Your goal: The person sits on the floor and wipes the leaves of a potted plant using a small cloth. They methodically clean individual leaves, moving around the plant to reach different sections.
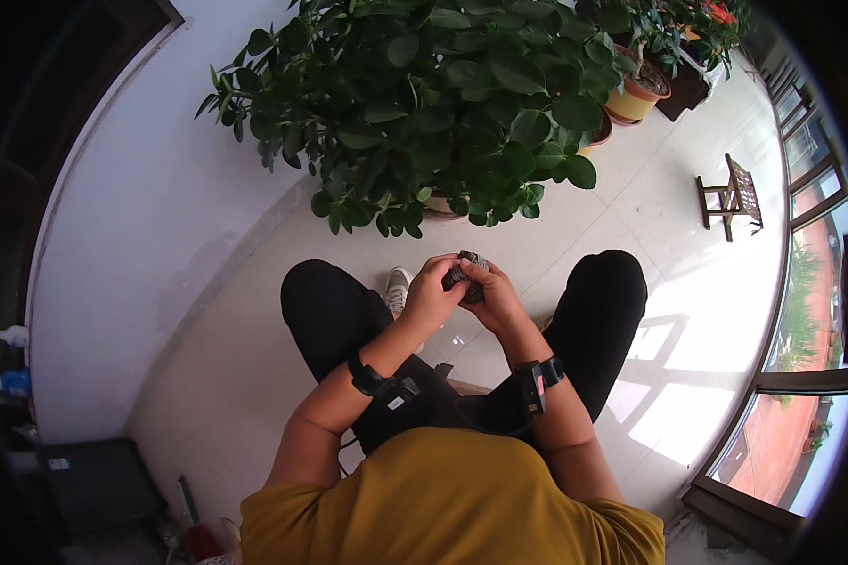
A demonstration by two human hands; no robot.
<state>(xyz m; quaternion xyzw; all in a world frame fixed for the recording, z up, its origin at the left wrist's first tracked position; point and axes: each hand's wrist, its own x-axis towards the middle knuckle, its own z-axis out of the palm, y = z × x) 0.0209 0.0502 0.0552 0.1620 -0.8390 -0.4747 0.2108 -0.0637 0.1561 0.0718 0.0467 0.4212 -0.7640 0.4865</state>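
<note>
Between my knees, both hands hold a small dark bundle (475,293) with a grey striped pattern. Its material and exact kind are too small to tell. My left hand (430,293) grips it from the left, fingers curled around its far side. On the other side my right hand (495,296) holds it with the thumb laid across the top. The fingertips of both hands nearly meet over it, so part of the bundle is hidden. It is held up above the tiled floor (572,226).
A large leafy potted plant (438,106) stands just ahead, with another flowerpot (636,99) beyond it. To the right are a small wooden folding stool (731,198) and a glazed window wall (805,304). A white wall (155,176) runs along the left; a dark bin-like box (99,487) sits lower left.
</note>
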